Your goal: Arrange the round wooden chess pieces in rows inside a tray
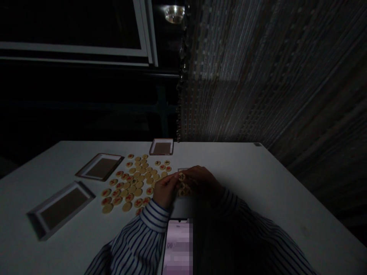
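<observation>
A round wooden xiangqi piece with a dark character is raised between the fingertips of both hands. My left hand pinches it from the left, thumb and fingers together. From the right, my right hand curls its fingers against the same piece; much of this hand is in shadow. Just below my hands is a small shallow box with several pieces inside, partly covered by my fingers. Many loose xiangqi pieces are spread to the left of my left hand, some face down, some showing red or dark characters.
Three shallow boxes stand on the white table: one at the back edge, one farther left, one at near left. A lit phone lies close to me. A bead curtain hangs behind the table's right side.
</observation>
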`<state>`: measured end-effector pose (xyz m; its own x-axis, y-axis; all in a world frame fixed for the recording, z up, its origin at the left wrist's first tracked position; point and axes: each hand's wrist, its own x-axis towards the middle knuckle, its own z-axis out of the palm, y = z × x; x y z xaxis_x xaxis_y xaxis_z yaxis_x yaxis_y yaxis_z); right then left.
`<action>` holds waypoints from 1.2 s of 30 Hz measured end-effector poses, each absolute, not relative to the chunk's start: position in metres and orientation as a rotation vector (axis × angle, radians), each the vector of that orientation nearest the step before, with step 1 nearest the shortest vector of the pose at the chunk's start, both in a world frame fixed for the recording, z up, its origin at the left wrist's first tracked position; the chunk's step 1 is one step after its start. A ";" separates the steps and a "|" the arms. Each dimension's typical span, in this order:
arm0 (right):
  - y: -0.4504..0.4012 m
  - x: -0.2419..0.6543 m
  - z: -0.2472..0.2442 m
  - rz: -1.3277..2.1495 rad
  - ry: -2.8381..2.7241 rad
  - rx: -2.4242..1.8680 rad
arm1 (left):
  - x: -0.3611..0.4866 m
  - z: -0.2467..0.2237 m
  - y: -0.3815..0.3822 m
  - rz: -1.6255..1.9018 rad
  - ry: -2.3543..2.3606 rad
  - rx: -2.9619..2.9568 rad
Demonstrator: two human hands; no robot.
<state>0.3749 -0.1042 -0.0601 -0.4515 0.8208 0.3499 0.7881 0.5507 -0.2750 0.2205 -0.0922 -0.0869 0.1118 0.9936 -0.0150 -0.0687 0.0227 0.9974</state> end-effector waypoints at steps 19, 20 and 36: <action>-0.112 0.386 -0.043 -0.130 -2.242 -1.272 | 0.220 -0.084 -0.090 1.217 1.077 1.411; -0.113 0.390 -0.041 -0.129 -2.241 -1.291 | 0.218 -0.085 -0.088 1.200 1.079 1.502; -0.094 0.430 -0.049 0.034 -2.213 -1.592 | 0.196 -0.125 -0.084 0.754 1.033 2.704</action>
